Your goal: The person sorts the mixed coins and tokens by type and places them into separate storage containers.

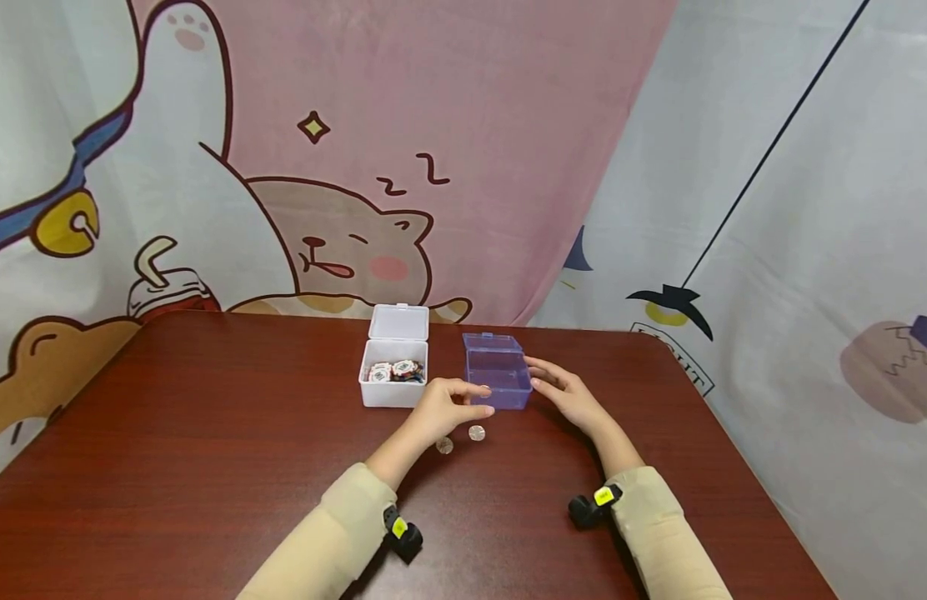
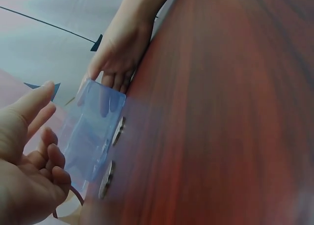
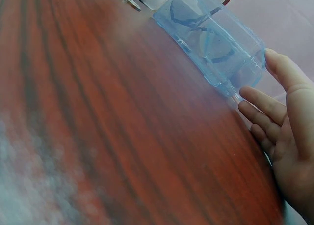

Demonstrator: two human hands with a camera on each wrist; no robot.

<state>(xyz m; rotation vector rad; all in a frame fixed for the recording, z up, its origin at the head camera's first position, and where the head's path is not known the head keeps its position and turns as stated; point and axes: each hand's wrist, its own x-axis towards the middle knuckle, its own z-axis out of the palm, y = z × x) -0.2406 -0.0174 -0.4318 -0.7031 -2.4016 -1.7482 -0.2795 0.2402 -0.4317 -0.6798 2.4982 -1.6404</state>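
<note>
A see-through blue-purple plastic box (image 1: 506, 398) stands on the table with its lid raised. My left hand (image 1: 450, 407) hovers at its front left, thumb and fingers apart with a gap between them. A small round shape shows by the fingertips in the head view; I cannot tell whether they touch it. My right hand (image 1: 572, 402) rests its fairly straight fingers against the box's right side, its thumb (image 3: 279, 65) at the corner. Two shiny coins, one nearer the box (image 1: 476, 432) and one under the left wrist (image 1: 444, 446), lie flat on the table.
A white lidded box (image 1: 393, 395), its lid open, stands left of the see-through one, holding several patterned round chips (image 1: 405, 369). The reddish-brown wooden table (image 1: 171, 467) ends at a printed cloth (image 1: 471, 108) behind.
</note>
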